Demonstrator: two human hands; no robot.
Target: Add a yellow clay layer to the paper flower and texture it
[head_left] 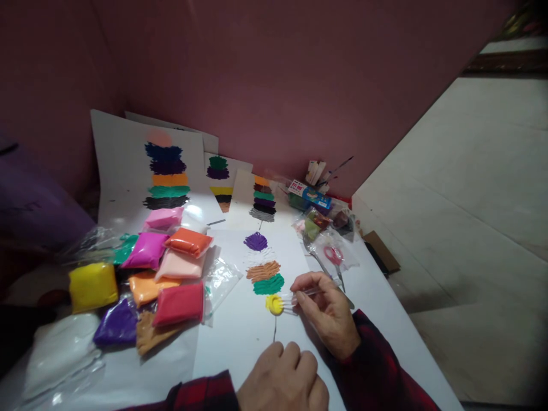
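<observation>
- Yellow clay blob [274, 304] sits on the white sheet [240, 337], directly below the green patch [268, 284] and at the top of a thin drawn line.
- Head view: right hand [327, 311] has fingers pinched together on a clear plastic tool [299, 297], whose tip touches the blob's right side.
- Left hand [282, 379] rests curled in a loose fist on the sheet's near edge, holding nothing visible.
- Left of the sheet: clay packets [149, 279] piled close, overlapping its left border.
- Right: pink-handled scissors [334, 257] in a bag, near the table's right edge [398, 319]; bare strip between them and the right hand.
- Far side: finished colour-banded sheets [166, 171] lean against the wall.
- Open white paper remains below and left of the blob.
</observation>
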